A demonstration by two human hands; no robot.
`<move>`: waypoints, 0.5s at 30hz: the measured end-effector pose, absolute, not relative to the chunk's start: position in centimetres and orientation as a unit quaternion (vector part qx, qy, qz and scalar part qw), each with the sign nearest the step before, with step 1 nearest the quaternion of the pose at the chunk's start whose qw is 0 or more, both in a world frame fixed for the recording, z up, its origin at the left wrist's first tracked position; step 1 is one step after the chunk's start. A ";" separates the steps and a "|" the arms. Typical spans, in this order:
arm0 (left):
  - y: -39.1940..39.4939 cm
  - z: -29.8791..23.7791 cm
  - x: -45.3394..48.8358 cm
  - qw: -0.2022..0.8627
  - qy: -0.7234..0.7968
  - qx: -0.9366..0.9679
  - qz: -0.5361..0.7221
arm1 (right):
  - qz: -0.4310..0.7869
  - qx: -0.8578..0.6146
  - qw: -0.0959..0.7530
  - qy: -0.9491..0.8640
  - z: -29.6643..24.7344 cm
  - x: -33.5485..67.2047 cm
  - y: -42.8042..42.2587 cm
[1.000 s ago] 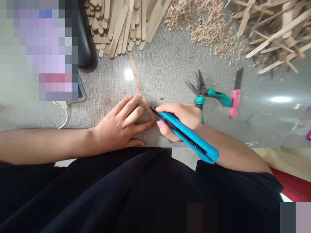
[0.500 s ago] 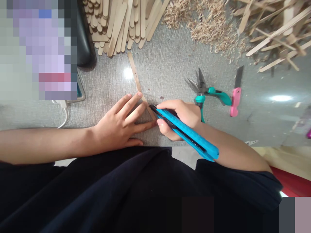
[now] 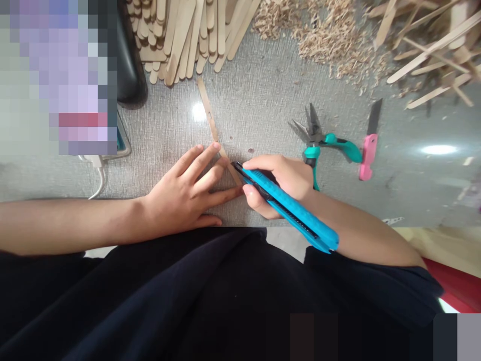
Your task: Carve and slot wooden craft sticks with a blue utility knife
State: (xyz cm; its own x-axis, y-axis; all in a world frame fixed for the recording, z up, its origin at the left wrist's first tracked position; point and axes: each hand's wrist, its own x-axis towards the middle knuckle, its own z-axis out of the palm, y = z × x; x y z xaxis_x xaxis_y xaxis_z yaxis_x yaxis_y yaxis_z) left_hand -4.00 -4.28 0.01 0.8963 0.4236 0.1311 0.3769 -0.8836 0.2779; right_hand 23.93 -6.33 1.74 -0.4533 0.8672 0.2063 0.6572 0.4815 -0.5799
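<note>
My left hand (image 3: 191, 183) lies flat with its fingers spread, the fingertips pressing a wooden craft stick (image 3: 209, 114) onto the table. The stick runs at a slant, its far end up near the pile, and a small slot shows in its upper half. My right hand (image 3: 283, 183) is closed round a blue box cutter (image 3: 293, 210). The cutter's black nose points up and left and meets the stick's right edge near its lower part, beside my left fingers. How far the blade is out, I cannot make out.
Teal-handled pliers (image 3: 313, 138) lie open right of my right hand, and a pink folding knife (image 3: 370, 150) with its blade out lies beyond. At the back are stacked craft sticks (image 3: 184, 40), wood shavings (image 3: 326, 37) and loose sticks (image 3: 439, 55). A black object (image 3: 130, 60) and a white cable (image 3: 100, 180) are left.
The view has shifted slightly, so the pliers and pink knife appear a little further right. Both hands, the box cutter and the stick keep nearly the same places.
</note>
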 end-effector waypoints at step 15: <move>-4.0 0.5 -3.9 0.114 0.204 0.969 0.084 | 0.216 -0.456 0.237 -0.830 1.7 23.7 -6.4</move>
